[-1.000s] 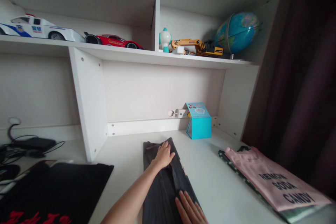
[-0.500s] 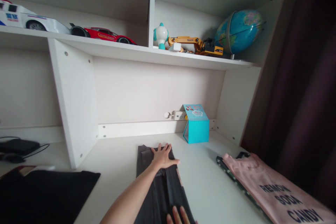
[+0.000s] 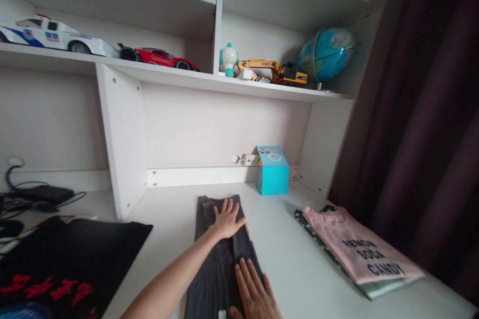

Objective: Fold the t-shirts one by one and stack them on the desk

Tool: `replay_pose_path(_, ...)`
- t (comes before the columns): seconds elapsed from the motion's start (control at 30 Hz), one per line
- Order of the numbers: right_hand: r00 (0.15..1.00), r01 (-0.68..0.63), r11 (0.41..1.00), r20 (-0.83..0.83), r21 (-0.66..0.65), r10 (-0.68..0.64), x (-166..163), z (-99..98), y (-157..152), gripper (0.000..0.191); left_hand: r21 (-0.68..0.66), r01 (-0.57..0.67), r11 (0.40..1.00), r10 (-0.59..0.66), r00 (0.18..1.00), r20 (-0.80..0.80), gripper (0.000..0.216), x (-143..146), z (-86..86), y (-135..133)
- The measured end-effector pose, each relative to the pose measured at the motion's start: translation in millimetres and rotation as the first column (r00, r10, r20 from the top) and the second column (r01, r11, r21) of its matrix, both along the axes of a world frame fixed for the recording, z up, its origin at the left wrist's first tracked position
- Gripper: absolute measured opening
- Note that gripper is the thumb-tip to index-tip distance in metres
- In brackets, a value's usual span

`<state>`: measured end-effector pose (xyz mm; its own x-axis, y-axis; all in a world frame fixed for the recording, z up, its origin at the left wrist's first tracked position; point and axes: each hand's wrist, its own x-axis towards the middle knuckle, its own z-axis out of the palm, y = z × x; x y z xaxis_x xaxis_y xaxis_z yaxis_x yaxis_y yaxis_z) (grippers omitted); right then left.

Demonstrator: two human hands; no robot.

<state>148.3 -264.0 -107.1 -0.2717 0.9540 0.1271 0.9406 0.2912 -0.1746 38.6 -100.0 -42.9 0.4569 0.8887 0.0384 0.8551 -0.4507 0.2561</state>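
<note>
A dark grey garment [image 3: 214,259], which looks like a pair of trousers folded lengthwise, lies in a long strip on the white desk [image 3: 288,269]. My left hand [image 3: 226,220] rests flat near its far end, fingers spread. Closer to me, my right hand [image 3: 256,291] lies palm down along the garment's right side, its fingers stretched out. A small white tag [image 3: 222,314] shows at the near edge of the view. The garment's nearest end is out of view.
On the right lies a stack topped by a pink shirt [image 3: 362,249]. A black garment with red lettering [image 3: 86,254] is on the left, with cables and a black box [image 3: 45,193] behind. A turquoise desk calendar [image 3: 275,179] stands at the back, below shelves with toy cars and a globe [image 3: 331,55].
The view has tilted up and shifted left. My right hand has come further into view, farther up the garment. My left hand stays flat near the far end.
</note>
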Motion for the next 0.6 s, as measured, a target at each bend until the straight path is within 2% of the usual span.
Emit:
replay_pose_path(0.1,0.999,-0.016,0.988,-0.048,-0.155,0.009,-4,36.3,-16,0.063,-0.022,0.076,0.997,-0.077,0.997,-0.021,0.077,-20,-3.6,-45)
replay_pose_path(0.17,0.998,-0.015,0.979,-0.059,-0.205,0.003,-6,55.8,-27,0.063,-0.024,0.089,0.996,-0.089,0.995,-0.04,0.074,-35,-3.9,-73)
replay_pose_path(0.27,0.997,-0.032,0.975,-0.07,-0.218,0.017,-5,74.2,-37,0.063,-0.047,0.076,0.996,-0.079,0.995,-0.063,0.069,-51,4.3,-108)
replay_pose_path(0.33,0.995,-0.071,0.972,-0.088,-0.226,0.052,2,78.6,-41,0.064,-0.1,0.068,0.993,-0.076,0.994,-0.077,0.068,-59,15.6,-130)
replay_pose_path(0.4,0.989,-0.117,0.966,-0.116,-0.232,0.092,13,74.6,-46,0.066,-0.17,0.062,0.983,-0.08,0.992,-0.097,0.07,-65,27.2,-156)
replay_pose_path(0.47,0.979,-0.185,0.956,-0.122,-0.227,0.161,27,60.8,-54,0.068,-0.214,0.072,0.974,-0.098,0.989,-0.11,0.076,-71,32.7,-186)
replay_pose_path(0.53,0.97,-0.237,0.958,-0.085,-0.159,0.226,39,40.2,-66,0.059,-0.221,0.106,0.969,-0.134,0.985,-0.112,0.077,-77,26.6,-215)
replay_pose_path(0.6,0.979,-0.199,0.98,-0.033,0.013,0.199,47,21.1,-82,0.045,-0.2,0.137,0.97,-0.162,0.981,-0.111,0.063,-86,7.8,-237)
